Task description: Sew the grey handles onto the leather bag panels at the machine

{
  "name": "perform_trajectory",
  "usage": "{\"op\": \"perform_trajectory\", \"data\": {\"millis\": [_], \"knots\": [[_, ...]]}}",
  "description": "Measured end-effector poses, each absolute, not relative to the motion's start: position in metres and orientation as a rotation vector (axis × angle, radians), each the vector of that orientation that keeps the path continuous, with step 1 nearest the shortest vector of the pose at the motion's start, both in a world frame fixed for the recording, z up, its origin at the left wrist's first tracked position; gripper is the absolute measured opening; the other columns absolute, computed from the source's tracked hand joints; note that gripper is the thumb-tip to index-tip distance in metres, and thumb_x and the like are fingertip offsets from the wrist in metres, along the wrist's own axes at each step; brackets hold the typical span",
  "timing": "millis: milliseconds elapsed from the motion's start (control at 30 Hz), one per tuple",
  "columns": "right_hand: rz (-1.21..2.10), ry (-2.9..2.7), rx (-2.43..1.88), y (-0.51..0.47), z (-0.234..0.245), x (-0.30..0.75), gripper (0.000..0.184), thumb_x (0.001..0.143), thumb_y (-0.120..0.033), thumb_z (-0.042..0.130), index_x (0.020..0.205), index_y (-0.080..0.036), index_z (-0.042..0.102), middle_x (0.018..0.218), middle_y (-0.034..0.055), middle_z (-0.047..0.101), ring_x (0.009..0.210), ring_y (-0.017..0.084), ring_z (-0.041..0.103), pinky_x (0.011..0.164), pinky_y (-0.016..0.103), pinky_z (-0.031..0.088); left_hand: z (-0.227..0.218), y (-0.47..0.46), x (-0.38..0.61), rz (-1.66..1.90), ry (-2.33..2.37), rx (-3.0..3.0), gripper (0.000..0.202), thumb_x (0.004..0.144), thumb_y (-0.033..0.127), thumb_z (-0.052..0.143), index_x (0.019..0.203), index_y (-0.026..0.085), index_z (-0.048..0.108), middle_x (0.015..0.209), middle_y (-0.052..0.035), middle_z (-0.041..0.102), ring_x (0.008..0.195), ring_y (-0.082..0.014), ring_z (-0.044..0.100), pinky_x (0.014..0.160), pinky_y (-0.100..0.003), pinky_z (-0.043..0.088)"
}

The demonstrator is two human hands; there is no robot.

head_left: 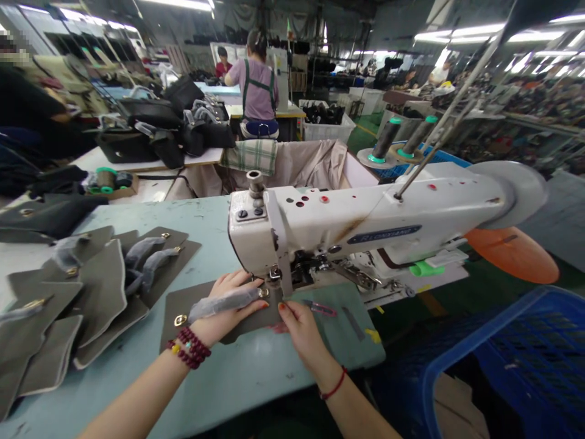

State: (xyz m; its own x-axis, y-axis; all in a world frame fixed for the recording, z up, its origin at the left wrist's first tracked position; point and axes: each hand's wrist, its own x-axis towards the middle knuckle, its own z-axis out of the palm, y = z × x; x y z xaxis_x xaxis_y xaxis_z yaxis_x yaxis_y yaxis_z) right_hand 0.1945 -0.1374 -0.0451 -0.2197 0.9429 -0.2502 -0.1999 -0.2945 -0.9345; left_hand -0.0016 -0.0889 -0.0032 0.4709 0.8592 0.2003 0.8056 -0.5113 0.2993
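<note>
A grey-brown leather panel (176,305) with a wrapped strap (223,300) and brass rings lies on the pale green table under the head of a white sewing machine (365,222). My left hand (226,311) lies on the panel, its fingers flat and pressing the panel down beside the needle. At the panel's right edge rests my right hand (299,332), fingers stretched out against the leather. Neither hand grips anything. A small pink-handled thread snip (322,309) lies just right of my right hand.
A stack of similar leather panels (91,286) is spread at the left of the table (237,372). Thread cones (386,140) stand behind the machine. At the lower right stands a blue plastic crate (516,360). A cloth-lined bin (311,161) and a seated person (258,85) are further back.
</note>
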Motion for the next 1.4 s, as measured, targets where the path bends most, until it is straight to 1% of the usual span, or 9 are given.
{"op": "perform_trajectory", "data": {"millis": [267, 367, 500, 567, 700, 900, 1167, 1300, 1400], "knots": [[1.788, -0.715, -1.086, -0.153, -0.053, 0.204, 0.054, 0.082, -0.063, 0.052, 0.091, -0.01, 0.06, 0.084, 0.0141, 0.071, 0.074, 0.021, 0.07, 0.059, 0.025, 0.051, -0.027, -0.085, -0.013, 0.553, 1.533, 2.391, 0.041, 0.081, 0.054, 0.059, 0.105, 0.023, 0.067, 0.112, -0.0077, 0.064, 0.109, -0.0259, 0.056, 0.098, -0.04, 0.042], [1.748, -0.788, -1.095, -0.152, -0.052, 0.204, 0.05, 0.084, -0.061, 0.053, 0.087, -0.011, 0.06, 0.082, 0.0124, 0.07, 0.075, 0.021, 0.07, 0.059, 0.024, 0.051, -0.022, -0.085, -0.011, 0.525, 1.488, 2.395, 0.04, 0.082, 0.053, 0.058, 0.104, 0.022, 0.068, 0.11, -0.0077, 0.065, 0.107, -0.0256, 0.057, 0.096, -0.04, 0.043], [1.657, -1.005, -1.092, -0.149, -0.048, 0.202, 0.044, 0.084, -0.055, 0.057, 0.095, -0.013, 0.065, 0.087, 0.0088, 0.07, 0.076, 0.02, 0.07, 0.059, 0.024, 0.051, -0.011, -0.086, -0.006, 0.553, 1.473, 2.391, 0.039, 0.083, 0.054, 0.056, 0.104, 0.024, 0.068, 0.109, -0.0063, 0.066, 0.104, -0.0251, 0.058, 0.094, -0.038, 0.044], [1.619, -1.071, -1.105, -0.147, -0.049, 0.201, 0.043, 0.084, -0.054, 0.057, 0.094, -0.014, 0.067, 0.084, 0.0082, 0.07, 0.075, 0.021, 0.07, 0.059, 0.024, 0.052, -0.008, -0.086, -0.005, 0.558, 1.46, 2.388, 0.038, 0.083, 0.053, 0.056, 0.105, 0.025, 0.068, 0.11, -0.0051, 0.066, 0.104, -0.0249, 0.059, 0.093, -0.037, 0.045], [1.584, -1.055, -1.15, -0.145, -0.056, 0.196, 0.044, 0.084, -0.055, 0.056, 0.088, -0.013, 0.068, 0.076, 0.0088, 0.071, 0.072, 0.022, 0.07, 0.059, 0.026, 0.053, -0.008, -0.084, -0.005, 0.501, 1.415, 2.419, 0.037, 0.085, 0.053, 0.053, 0.109, 0.027, 0.066, 0.113, -0.0034, 0.066, 0.106, -0.0231, 0.058, 0.094, -0.036, 0.043], [1.599, -0.992, -1.155, -0.145, -0.064, 0.192, 0.042, 0.084, -0.054, 0.057, 0.082, -0.013, 0.065, 0.072, 0.0087, 0.071, 0.067, 0.021, 0.07, 0.058, 0.025, 0.052, -0.009, -0.084, -0.005, 0.415, 1.451, 2.513, 0.04, 0.087, 0.055, 0.05, 0.11, 0.026, 0.065, 0.118, -0.005, 0.065, 0.114, -0.0258, 0.054, 0.098, -0.04, 0.037], [1.585, -0.958, -1.127, -0.146, -0.071, 0.189, 0.04, 0.084, -0.053, 0.058, 0.081, -0.014, 0.066, 0.075, 0.0102, 0.073, 0.065, 0.021, 0.07, 0.063, 0.029, 0.055, 0.001, -0.087, 0.0, 0.376, 1.452, 2.52, 0.038, 0.088, 0.054, 0.049, 0.11, 0.027, 0.066, 0.117, -0.0036, 0.066, 0.115, -0.0258, 0.052, 0.098, -0.04, 0.035], [1.578, -0.931, -1.126, -0.146, -0.065, 0.187, 0.04, 0.083, -0.052, 0.059, 0.076, -0.014, 0.066, 0.07, 0.0091, 0.072, 0.059, 0.019, 0.068, 0.06, 0.028, 0.055, 0.004, -0.085, 0.0, 0.399, 1.436, 2.493, 0.038, 0.088, 0.054, 0.049, 0.106, 0.027, 0.066, 0.112, -0.0038, 0.068, 0.109, -0.0241, 0.054, 0.095, -0.037, 0.037], [1.575, -0.898, -1.14, -0.143, -0.059, 0.185, 0.041, 0.082, -0.053, 0.06, 0.073, -0.013, 0.065, 0.065, 0.0077, 0.071, 0.055, 0.017, 0.066, 0.057, 0.025, 0.054, 0.006, -0.081, 0.0, 0.409, 1.435, 2.456, 0.037, 0.087, 0.055, 0.049, 0.098, 0.026, 0.068, 0.102, -0.0039, 0.068, 0.103, -0.0232, 0.057, 0.092, -0.035, 0.039]]}}
